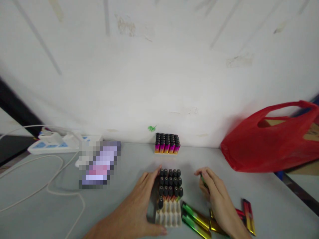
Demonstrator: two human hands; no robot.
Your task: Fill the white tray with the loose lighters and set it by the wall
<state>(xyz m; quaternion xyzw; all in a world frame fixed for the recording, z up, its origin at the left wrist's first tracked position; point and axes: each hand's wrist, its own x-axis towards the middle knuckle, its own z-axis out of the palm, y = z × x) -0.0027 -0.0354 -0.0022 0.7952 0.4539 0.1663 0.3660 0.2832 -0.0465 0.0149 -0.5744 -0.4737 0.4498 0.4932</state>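
Note:
A pale tray (168, 219) with rows of slots stands at the front centre. Its far rows hold several upright black-topped cylinders (170, 181); the near slots are bare except one at the left. My left hand (139, 205) lies along the tray's left side, thumb at the near end and fingers spread toward the far corner. Right of the tray, my right hand (211, 186) is closed on a small green cylinder (203, 180), mostly hidden by the fingers. Beside and under that wrist lie green-gold cylinders (195, 217) and a red-gold one (248, 216).
A block of pink-and-black cylinders (167, 144) stands by the wall. At the left are a blurred-out phone (102, 164), a white power strip (69, 142) and loose white cables (61, 167). A red bag (264, 142) stands at the right.

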